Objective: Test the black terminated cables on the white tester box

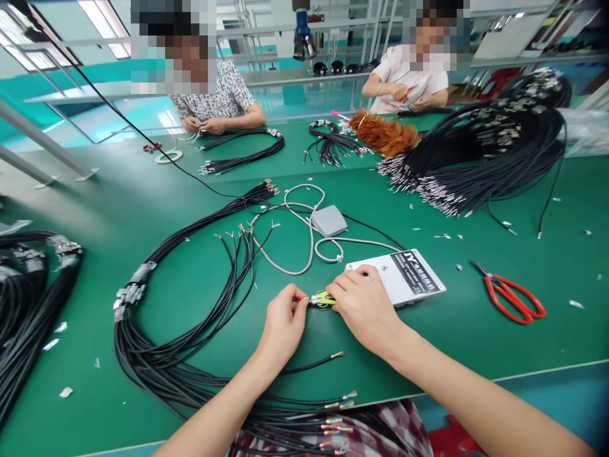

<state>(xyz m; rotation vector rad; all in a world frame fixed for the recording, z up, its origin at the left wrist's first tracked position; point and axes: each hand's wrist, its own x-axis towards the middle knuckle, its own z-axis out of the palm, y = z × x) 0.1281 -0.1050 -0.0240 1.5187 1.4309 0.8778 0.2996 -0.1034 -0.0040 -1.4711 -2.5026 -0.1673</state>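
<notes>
Both hands are working right at the front of the green worktop (143, 209). The left hand (283, 324) has its grip pinched on the end of a thin wire, fingertips pressed together just beside a small yellow-green connector (323, 298). The right hand (366, 308) pinches that connector from the other side, with its fingers resting against the edge of a white box (404, 276).

My take on doing this bit well: keep both pinches close to the joint so the wire end doesn't flex, and keep the right hand braced on the worktop like it is for steadiness. Line the wire up straight with the connector rather than at an angle. Can't tell from here whether the wire is already seated, it's too small.

A big loop of black cables (157, 355) curls round the left side, loose ends lying near the body. Red scissors (511, 295) sit well apart on the right, and a grey pedal (328, 220) is further back. Two other people work across the worktop.
</notes>
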